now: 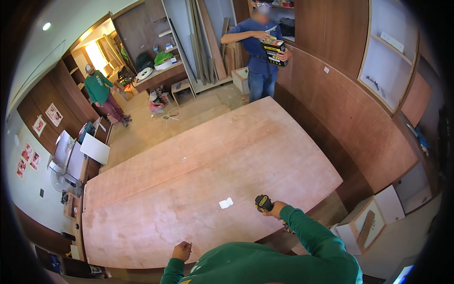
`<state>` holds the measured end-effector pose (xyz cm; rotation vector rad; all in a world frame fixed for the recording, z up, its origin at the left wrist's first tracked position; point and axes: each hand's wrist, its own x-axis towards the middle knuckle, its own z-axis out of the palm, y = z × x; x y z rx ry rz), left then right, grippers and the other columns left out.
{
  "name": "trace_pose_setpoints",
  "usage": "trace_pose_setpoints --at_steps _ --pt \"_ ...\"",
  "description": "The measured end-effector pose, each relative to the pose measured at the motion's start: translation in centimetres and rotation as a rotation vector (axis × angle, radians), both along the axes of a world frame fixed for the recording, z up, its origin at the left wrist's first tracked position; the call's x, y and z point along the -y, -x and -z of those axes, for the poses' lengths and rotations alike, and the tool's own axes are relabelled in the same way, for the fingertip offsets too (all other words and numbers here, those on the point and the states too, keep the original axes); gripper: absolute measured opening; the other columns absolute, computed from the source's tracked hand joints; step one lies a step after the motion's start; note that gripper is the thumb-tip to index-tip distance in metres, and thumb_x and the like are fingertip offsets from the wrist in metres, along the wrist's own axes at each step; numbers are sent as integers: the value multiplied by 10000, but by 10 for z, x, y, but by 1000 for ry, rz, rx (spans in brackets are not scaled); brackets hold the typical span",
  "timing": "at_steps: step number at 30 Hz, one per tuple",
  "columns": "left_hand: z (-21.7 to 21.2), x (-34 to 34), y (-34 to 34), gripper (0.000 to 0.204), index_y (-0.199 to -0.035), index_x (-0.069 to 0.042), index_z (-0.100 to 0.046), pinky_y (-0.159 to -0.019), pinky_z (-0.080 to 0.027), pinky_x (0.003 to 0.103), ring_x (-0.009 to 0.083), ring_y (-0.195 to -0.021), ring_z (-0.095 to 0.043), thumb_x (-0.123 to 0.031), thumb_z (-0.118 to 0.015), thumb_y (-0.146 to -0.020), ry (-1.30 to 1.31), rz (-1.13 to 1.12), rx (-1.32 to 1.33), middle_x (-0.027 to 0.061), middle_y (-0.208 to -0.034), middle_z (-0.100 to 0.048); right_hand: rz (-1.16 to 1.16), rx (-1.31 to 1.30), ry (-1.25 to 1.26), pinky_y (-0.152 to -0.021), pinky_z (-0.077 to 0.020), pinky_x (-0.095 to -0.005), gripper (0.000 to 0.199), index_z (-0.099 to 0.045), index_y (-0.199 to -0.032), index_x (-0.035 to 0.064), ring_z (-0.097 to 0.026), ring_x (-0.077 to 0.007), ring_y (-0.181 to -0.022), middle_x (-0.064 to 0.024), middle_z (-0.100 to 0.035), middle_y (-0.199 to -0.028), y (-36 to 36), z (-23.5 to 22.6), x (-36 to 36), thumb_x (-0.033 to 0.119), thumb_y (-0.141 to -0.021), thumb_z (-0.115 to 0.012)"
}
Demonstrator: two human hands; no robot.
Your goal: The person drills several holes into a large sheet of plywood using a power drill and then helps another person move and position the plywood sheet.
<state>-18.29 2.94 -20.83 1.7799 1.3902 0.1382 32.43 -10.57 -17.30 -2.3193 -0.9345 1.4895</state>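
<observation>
A large reddish-brown plywood sheet lies flat in front of me, with a torn white patch near its middle. My right hand grips a black and yellow cordless drill over the sheet's near right part. The drill's lower end is mostly hidden by my hand and arm. At the sheet's near edge, my left hand is closed with its fingertips together. Something tiny and dark seems to show at those fingertips, too small to name.
Beyond the sheet, a person in blue holds a black and yellow box. Another person in green stands far left. A fan and white panel are at left. A curved wooden panel and white boxes flank the right.
</observation>
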Motion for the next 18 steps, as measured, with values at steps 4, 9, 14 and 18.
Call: trace_pose_setpoints --at_steps 4,9,14,18 --pt "0 -8 -19 181 -926 32 -633 -596 -533 310 174 -627 -662 -142 -584 -925 -115 76 54 109 -708 -673 -139 122 4 -604 -538 -344 605 -684 -971 37 -644 -203 -611 -99 -663 -733 -7 16 1 585 -723 -750" --pt "-28 -6 -49 181 -902 -25 -653 -626 -527 361 256 -646 -674 -195 -589 -905 -180 41 106 119 -700 -682 -139 125 62 -607 -537 -356 583 -691 -942 47 -642 -209 -612 -97 -662 -731 -7 15 1 586 -727 -747" --pt "-58 -3 -67 174 -916 -29 -650 -632 -528 372 277 -652 -674 -192 -592 -906 -235 44 112 132 -702 -676 -93 64 77 -617 -529 -356 553 -695 -886 27 -632 -220 -588 -107 -659 -695 -12 30 7 545 -712 -783" --pt "-69 -6 -78 166 -931 -32 -651 -637 -529 377 283 -663 -674 -187 -595 -904 -218 23 181 134 -712 -676 -76 56 91 -601 -527 -351 556 -692 -846 17 -626 -212 -578 -98 -653 -684 -11 25 7 548 -712 -786"
